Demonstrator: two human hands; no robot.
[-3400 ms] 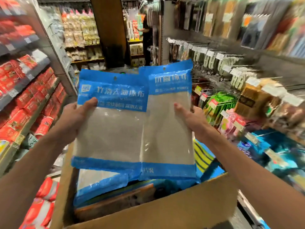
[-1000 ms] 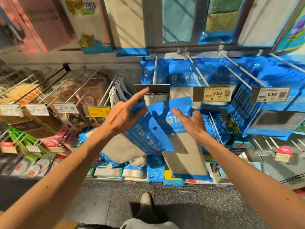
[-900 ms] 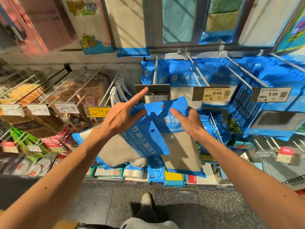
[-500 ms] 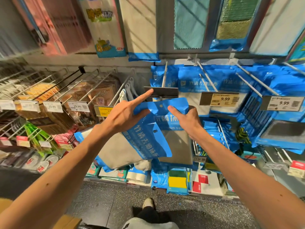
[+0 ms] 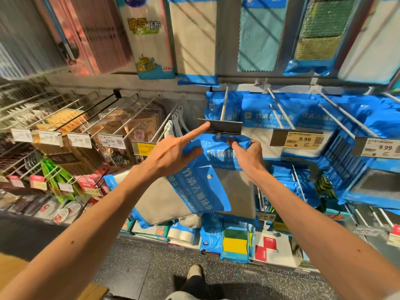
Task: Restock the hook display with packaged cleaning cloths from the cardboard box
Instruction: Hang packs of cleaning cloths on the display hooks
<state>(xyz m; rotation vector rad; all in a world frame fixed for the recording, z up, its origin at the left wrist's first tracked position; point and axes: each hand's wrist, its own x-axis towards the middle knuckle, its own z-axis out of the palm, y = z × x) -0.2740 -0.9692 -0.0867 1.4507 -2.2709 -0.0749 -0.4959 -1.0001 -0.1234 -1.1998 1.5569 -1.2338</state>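
Two blue-topped packs of grey cleaning cloth are in my hands in front of the hook display. My left hand (image 5: 173, 154) holds the tilted pack (image 5: 194, 187) with thumb and lower fingers, while its index finger points at the dark tag plate (image 5: 220, 126) on the end of a hook (image 5: 224, 103). My right hand (image 5: 249, 158) pinches the top of the upright pack (image 5: 233, 187), whose blue header sits at the hook's tip just under the plate. Further packs (image 5: 266, 118) hang behind. A corner of the cardboard box (image 5: 13, 265) shows at lower left.
Long metal hooks (image 5: 279, 110) with 9.99 price tags (image 5: 297, 139) stick out to the right. Snack hooks and 29.90 tags (image 5: 109, 140) fill the left side. Sponges and cloth packs (image 5: 234, 243) line the bottom shelf. My shoe (image 5: 194, 273) stands on the speckled floor.
I turned from the box to the display with both packs. Over the last second my right hand has raised its pack's header up to the hook tip; my left hand stayed at the tag plate.
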